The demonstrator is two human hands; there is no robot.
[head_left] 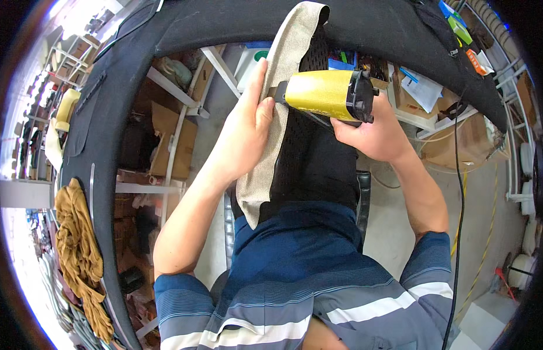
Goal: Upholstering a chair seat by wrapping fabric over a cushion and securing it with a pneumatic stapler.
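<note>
My left hand [243,131] grips a long, curved panel [261,169] with beige woven fabric along its edge and a dark perforated face. The panel stands on edge above my lap, its upper end near the black table. My right hand [377,135] is closed round the handle of a yellow staple gun [319,93] with a black cap. The gun's nose meets the beige fabric beside my left fingertips. The exact contact point and most of the handle are hidden.
A black cloth-covered table [225,23] curves round the front and left. On it lie a crumpled brown cloth [79,251] and a yellow tape roll [67,109]. Cardboard boxes [467,140] stand beneath at right. A black cable [460,192] hangs beside my right arm.
</note>
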